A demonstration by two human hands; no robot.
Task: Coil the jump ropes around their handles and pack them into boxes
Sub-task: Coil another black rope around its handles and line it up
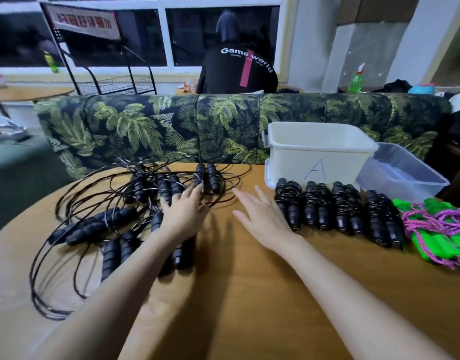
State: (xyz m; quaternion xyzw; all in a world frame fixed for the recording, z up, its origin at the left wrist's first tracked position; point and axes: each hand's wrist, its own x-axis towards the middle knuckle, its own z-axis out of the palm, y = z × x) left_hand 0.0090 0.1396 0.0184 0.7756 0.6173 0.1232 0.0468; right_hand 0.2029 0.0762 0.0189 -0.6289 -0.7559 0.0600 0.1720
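Several uncoiled black jump ropes [99, 224] lie in a tangle on the left of the wooden table [249, 294]. My left hand [184, 211] stretches flat over this pile, its fingertips touching a pair of black handles [206, 176]. My right hand [262, 216] hovers open over the table, fingers spread, holding nothing. To its right stands a row of several coiled black ropes [338, 211]. A white box marked "A" [317, 152] sits behind that row. Green-handled ropes with pink cord [439, 229] lie at the far right.
A clear plastic bin [403, 172] sits right of the white box. A leaf-patterned sofa back [171, 126] runs along the table's far edge. Beyond it a person in a black shirt [236, 68] sits facing away. A green spray bottle [356, 79] stands at the back right.
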